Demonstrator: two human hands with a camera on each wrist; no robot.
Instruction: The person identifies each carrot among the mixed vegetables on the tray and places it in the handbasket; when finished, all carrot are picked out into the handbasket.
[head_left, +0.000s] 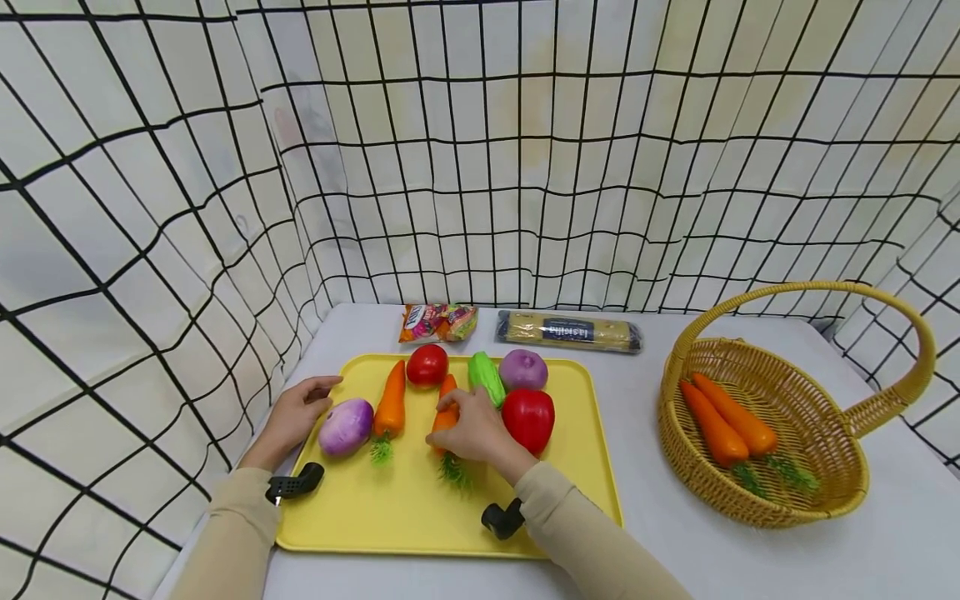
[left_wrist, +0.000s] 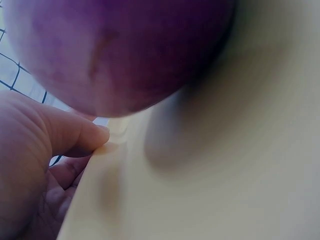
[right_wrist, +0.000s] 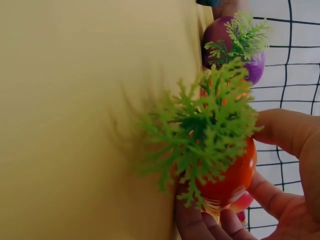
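My right hand [head_left: 476, 427] grips an orange carrot [head_left: 447, 417] at its thick end, above the middle of the yellow tray [head_left: 360, 517]. The carrot's leafy green top [right_wrist: 200, 135] hangs free in the right wrist view, with fingers and thumb around the orange body. My left hand [head_left: 296, 414] rests loosely at the tray's left edge, its thumb [left_wrist: 82, 135] touching the rim. Close beside it lies a purple-white eggplant-like vegetable [head_left: 346, 427]. Another carrot [head_left: 391, 400] lies between that and the held one. A red tomato [head_left: 427, 366] sits behind.
Also on the tray are a green vegetable [head_left: 487, 377], a purple onion [head_left: 524, 369] and a red bell pepper [head_left: 528, 419]. Behind it lie a candy bag [head_left: 438, 322] and a pasta pack [head_left: 568, 331]. At right, a wicker basket [head_left: 678, 442] contains two carrots [head_left: 727, 419]. Black-lined netting surrounds the table.
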